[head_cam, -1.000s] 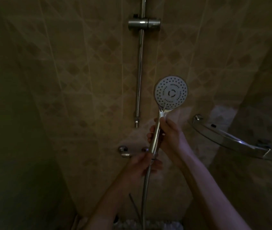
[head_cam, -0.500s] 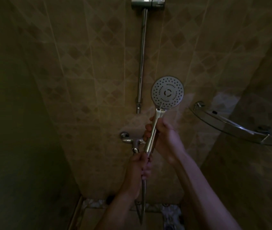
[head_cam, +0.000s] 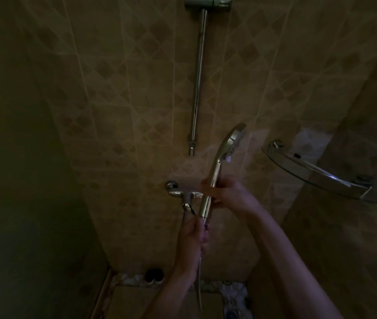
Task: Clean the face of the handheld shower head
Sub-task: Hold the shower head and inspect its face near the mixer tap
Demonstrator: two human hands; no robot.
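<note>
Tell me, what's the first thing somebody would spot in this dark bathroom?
The shiny shower head in the middle, turned sideways so its face points right. The right hand grips its handle, while the left hand holds the hose just below. Next comes the glass corner shelf on the right, then the tall metal rail running up the tiled wall.

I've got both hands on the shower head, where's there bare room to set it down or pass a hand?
The glass corner shelf at right looks bare. Open tiled wall lies between the slide rail and shelf. It is crowded low centre: left hand, right hand, shower head, hose and mixer tap.
</note>
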